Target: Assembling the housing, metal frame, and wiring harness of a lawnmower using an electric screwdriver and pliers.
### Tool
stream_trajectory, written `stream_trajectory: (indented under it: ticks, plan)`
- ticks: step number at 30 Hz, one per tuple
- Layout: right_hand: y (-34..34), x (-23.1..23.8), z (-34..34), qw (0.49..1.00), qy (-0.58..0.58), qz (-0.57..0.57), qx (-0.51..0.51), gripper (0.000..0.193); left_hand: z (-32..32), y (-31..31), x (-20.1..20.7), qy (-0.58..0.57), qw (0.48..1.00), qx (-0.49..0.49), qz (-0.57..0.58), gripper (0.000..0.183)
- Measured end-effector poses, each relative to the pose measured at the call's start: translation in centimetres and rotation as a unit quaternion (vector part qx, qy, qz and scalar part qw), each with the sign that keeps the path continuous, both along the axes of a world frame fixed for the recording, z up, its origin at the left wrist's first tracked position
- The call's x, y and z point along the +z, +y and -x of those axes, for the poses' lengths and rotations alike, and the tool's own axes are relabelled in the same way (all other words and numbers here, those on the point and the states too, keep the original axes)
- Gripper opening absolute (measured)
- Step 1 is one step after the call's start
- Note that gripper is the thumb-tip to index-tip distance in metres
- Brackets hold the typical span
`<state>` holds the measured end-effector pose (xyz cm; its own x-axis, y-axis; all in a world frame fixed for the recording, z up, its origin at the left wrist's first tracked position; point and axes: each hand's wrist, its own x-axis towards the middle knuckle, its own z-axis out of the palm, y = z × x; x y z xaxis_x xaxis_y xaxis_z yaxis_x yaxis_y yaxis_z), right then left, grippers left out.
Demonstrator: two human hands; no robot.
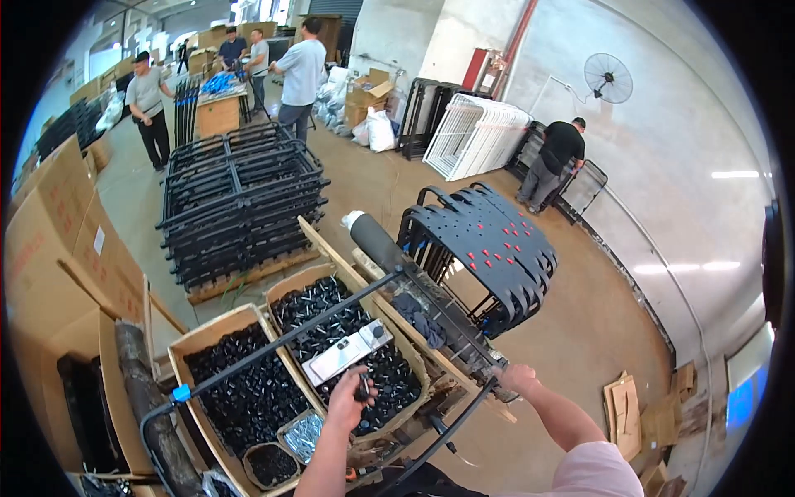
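Note:
My right hand [517, 378] is closed around the corner of a black metal tube frame [335, 311], which lies across the bench and the wooden bins. A piece of blue tape [180, 393] wraps the frame's left corner. Over the right-hand wooden bin, my left hand [348, 404] has its fingers curled around a small black knob [362, 388]. That bin holds many black knobs [310, 308], some with bolts. On top of them rests a long silver-white metal box [344, 354], just beyond my left hand.
Left stands another bin of black parts [240, 373], with a small box of silver screws [303, 435]. Padded rolls [373, 240] support the frame. Stacked black frames [240, 199], black panels with red pieces [489, 240] and cardboard boxes [62, 240] surround the bench. Several people work farther off.

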<state>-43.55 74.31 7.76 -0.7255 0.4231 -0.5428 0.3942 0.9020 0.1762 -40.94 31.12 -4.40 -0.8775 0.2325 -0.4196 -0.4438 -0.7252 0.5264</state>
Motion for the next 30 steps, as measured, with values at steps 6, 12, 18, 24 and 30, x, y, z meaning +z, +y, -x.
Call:
stream_trajectory:
  ticks: [6,12,18,24,30]
  plan:
    - [-1.5,1.7,0.8,0.992,-0.089,0.052,-0.070,0.061,-6.3,-0.5,1.7,-0.007,0.998,-0.041,0.055,0.027]
    - [2.5,-3.5,-0.8,0.993,0.087,-0.051,0.067,0.062,-10.8,-0.2,3.3,-0.009,0.991,-0.062,0.122,0.024]
    - [0.4,-1.3,-1.7,0.986,0.099,-0.054,0.122,0.062,-14.7,-1.6,3.2,-0.008,0.990,-0.055,0.132,0.025]
    - [-0.9,-1.0,-1.2,0.992,0.065,-0.056,0.095,0.065,-17.4,-2.7,1.6,0.002,0.985,-0.048,0.166,0.025]
    - [-1.4,0.9,-1.0,0.989,-0.007,0.110,-0.103,0.061,-19.4,-2.0,1.9,-0.012,0.981,-0.054,0.186,0.024]
